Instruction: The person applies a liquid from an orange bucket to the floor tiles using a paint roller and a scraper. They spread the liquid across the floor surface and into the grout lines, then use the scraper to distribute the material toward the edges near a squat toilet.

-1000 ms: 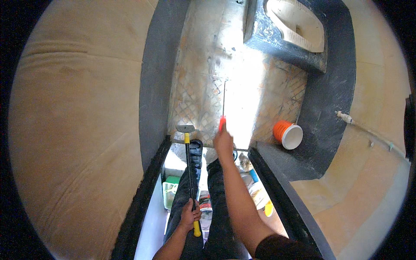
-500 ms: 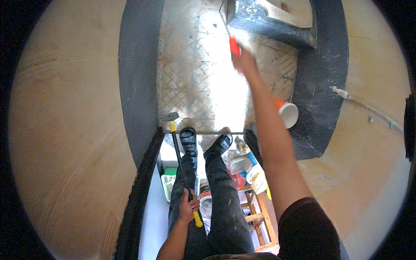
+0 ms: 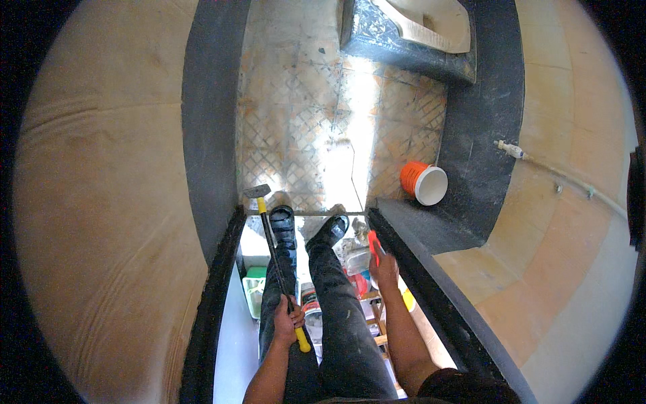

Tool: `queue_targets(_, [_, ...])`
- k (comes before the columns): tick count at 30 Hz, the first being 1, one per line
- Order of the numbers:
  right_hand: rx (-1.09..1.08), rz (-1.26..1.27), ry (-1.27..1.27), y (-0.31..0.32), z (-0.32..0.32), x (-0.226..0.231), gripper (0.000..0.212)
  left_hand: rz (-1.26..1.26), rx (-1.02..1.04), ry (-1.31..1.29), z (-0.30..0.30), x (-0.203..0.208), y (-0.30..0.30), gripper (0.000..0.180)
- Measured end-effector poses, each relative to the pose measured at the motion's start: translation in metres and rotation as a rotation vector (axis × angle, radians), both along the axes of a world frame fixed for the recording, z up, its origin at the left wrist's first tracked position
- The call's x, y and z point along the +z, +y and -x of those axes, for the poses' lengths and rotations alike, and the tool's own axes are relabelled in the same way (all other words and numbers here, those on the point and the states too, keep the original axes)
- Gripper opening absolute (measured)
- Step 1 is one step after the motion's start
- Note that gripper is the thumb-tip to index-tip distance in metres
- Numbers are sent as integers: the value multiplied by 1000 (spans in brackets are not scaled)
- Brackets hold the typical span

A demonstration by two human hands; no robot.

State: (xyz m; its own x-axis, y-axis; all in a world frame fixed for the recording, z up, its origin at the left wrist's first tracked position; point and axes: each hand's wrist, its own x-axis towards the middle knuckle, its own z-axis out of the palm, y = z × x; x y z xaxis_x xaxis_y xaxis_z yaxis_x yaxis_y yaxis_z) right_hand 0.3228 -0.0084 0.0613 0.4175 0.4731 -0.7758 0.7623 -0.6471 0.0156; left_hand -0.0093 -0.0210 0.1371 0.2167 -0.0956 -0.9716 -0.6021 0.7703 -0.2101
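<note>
My left hand (image 3: 288, 319) is closed round the lower shaft of a hammer (image 3: 272, 244), just above its yellow butt. The hammer has a grey head, a yellow collar and a black shaft, and it leans upright in front of my left leg. In my right hand (image 3: 384, 268) is the red handle of what looks like a paint roller (image 3: 374, 244). Its thin bent wire reaches forward past the doorway over the tiled floor. Glare on the tiles hides whether a roller sleeve sits on the wire's end.
An orange bucket (image 3: 414, 180) lies tipped by the right wall. A squat toilet (image 3: 437, 27) sits on a raised dark step (image 3: 397, 42) at the far right. A pipe with a tap (image 3: 515, 151) runs along the right wall. Containers and a wooden stool (image 3: 381, 330) stand around my legs.
My right hand has come back toward me with the roller, from near the step to beside the doorway. My left hand still holds the hammer. The view has shifted slightly.
</note>
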Motion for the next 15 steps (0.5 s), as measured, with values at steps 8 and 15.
queue_targets(8, [120,-469,93,375,30,-124,49,-26,51,13,-1,-3,-18,39])
queue_targets(15, [-206,-485,151,550,55,-27,38,-34,48,1,-1,-10,-26,42])
